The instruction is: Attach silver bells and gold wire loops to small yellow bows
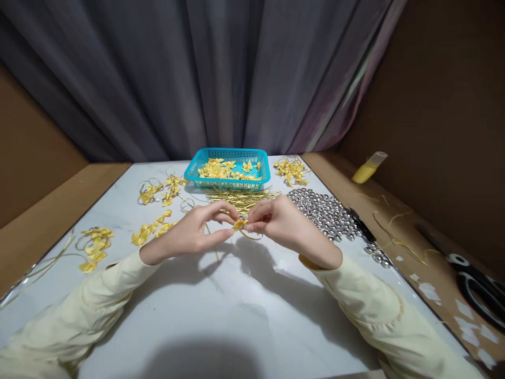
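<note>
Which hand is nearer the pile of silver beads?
Right. The right hand sits just beside the silver beads, while the left hand is farther away, across the small yellow bow both pinch.

Grey curtain (205, 79) hanging in folds across the back, catching soft light mid-way; brown panel (445, 105) closing in the right side, darkening toward the top; another brown panel (27, 147) closing in the left; white marble-look tabletop (221, 305) lying over a wooden desk (51, 216), glossy, reflecting light from above; wood showing as strips down both sides; dark rounded shadow falling on the near edge of the tabletop; lighting dim and warm overall, brightest on the white surface.
</note>
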Demonstrator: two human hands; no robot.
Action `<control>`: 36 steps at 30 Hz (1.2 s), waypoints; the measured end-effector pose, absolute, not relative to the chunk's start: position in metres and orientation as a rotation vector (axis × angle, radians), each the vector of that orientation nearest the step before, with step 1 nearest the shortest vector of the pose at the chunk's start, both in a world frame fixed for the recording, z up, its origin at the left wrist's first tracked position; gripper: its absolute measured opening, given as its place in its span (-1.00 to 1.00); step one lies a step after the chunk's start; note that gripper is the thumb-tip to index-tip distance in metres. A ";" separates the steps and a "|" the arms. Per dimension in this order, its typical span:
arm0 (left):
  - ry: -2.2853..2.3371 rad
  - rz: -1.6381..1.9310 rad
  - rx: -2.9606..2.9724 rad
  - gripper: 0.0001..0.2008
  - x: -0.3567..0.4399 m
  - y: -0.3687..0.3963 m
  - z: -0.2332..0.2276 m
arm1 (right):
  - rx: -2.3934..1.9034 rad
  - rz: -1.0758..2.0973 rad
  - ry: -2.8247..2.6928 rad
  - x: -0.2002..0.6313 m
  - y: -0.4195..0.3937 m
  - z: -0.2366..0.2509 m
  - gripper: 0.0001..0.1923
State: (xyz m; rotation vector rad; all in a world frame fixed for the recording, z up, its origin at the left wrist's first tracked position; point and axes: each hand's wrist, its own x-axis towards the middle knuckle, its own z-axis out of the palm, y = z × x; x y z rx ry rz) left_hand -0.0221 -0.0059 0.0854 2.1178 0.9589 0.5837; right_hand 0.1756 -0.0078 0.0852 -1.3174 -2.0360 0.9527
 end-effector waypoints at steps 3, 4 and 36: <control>1.096 0.537 1.963 -0.72 -0.020 -0.004 0.076 | -1.343 0.972 -2.086 0.172 -0.006 0.076 -0.92; 1.127 0.515 1.931 -0.66 -0.020 -0.003 0.070 | -1.354 1.001 -2.096 0.170 -0.005 0.071 -0.92; 1.070 0.419 1.524 -0.65 -0.027 0.006 0.018 | -1.357 1.355 -2.115 0.156 0.005 0.037 -0.88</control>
